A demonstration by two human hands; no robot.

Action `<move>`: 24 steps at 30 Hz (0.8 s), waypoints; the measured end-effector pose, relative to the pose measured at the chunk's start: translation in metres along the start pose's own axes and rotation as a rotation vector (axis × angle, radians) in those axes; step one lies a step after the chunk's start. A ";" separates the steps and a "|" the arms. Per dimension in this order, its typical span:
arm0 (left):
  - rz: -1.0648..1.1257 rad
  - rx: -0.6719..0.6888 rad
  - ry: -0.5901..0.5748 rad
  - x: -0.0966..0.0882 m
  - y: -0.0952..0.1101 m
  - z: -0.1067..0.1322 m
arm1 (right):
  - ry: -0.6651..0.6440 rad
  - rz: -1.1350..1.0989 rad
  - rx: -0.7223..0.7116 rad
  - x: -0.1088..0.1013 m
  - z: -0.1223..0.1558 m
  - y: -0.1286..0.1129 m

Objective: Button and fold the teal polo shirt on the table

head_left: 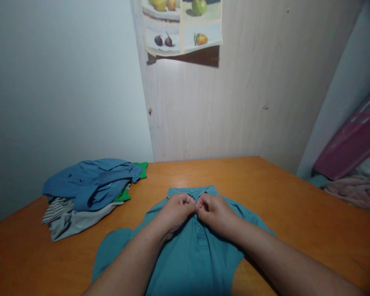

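A teal collared shirt [185, 259] lies front up on the wooden table, its collar toward the wall. My left hand [180, 209] and my right hand [214, 211] meet at the top of its button placket, just below the collar. The fingers of both are pinched together on the shirt's front edges. Whatever button may be between the fingertips is hidden. Lower on the placket a small button [199, 227] shows. One sleeve [112, 246] spreads out to the left, partly behind my left forearm.
A heap of clothes [92, 181], with blue, green, striped and grey pieces, sits at the table's left. The wooden table [296, 213] reaches back to the wall. Fruit pictures [185, 24] hang there. At the far right are a pink object [351, 139] and crumpled fabric [357, 191].
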State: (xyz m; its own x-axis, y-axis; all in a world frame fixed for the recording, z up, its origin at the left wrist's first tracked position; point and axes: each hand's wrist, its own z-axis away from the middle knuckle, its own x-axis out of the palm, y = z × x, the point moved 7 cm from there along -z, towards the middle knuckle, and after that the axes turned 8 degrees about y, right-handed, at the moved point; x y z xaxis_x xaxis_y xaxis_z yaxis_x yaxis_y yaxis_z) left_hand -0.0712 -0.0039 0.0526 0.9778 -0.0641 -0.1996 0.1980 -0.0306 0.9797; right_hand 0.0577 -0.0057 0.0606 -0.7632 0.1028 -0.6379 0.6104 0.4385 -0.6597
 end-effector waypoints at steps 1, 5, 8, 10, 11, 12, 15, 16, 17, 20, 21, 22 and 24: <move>0.005 0.000 -0.006 0.000 0.000 0.000 | 0.004 0.005 -0.005 0.000 0.000 -0.001; 0.004 -0.024 -0.021 0.000 -0.002 -0.001 | 0.012 0.007 -0.003 -0.001 0.000 -0.002; 0.012 -0.019 -0.018 -0.001 -0.004 -0.002 | 0.009 -0.012 0.006 -0.001 0.000 -0.001; 0.026 -0.010 -0.014 -0.001 -0.005 -0.003 | 0.006 -0.016 0.006 -0.001 0.000 -0.002; 0.032 -0.008 -0.007 -0.001 -0.006 -0.003 | 0.007 -0.015 0.008 -0.001 0.000 -0.002; 0.036 -0.008 0.001 -0.001 -0.006 -0.004 | 0.009 -0.013 0.011 -0.001 0.000 -0.002; 0.027 -0.010 0.032 -0.002 -0.007 -0.005 | 0.018 -0.015 0.007 -0.001 0.000 -0.002; 0.017 -0.012 0.044 -0.002 -0.007 -0.005 | 0.020 -0.023 0.003 -0.001 0.000 -0.003; 0.008 -0.012 0.056 -0.003 -0.007 -0.005 | 0.020 -0.034 -0.001 -0.001 0.000 -0.002; 0.004 -0.012 0.082 -0.004 -0.004 -0.005 | 0.016 -0.064 -0.003 0.000 0.000 -0.001; 0.007 -0.015 0.087 -0.005 -0.004 -0.005 | 0.014 -0.070 -0.002 0.000 0.000 -0.001; 0.012 -0.021 0.095 -0.005 -0.003 -0.005 | 0.013 -0.072 0.001 0.000 0.001 0.000; 0.038 -0.039 0.120 -0.006 -0.003 -0.005 | 0.015 -0.074 0.008 0.000 0.001 0.000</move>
State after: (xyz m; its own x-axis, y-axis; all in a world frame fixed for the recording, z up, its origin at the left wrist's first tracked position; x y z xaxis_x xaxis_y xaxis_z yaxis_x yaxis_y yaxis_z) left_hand -0.0770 0.0012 0.0513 0.9854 0.0555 -0.1609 0.1607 0.0082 0.9870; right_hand 0.0579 -0.0064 0.0608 -0.8094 0.0836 -0.5812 0.5536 0.4385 -0.7079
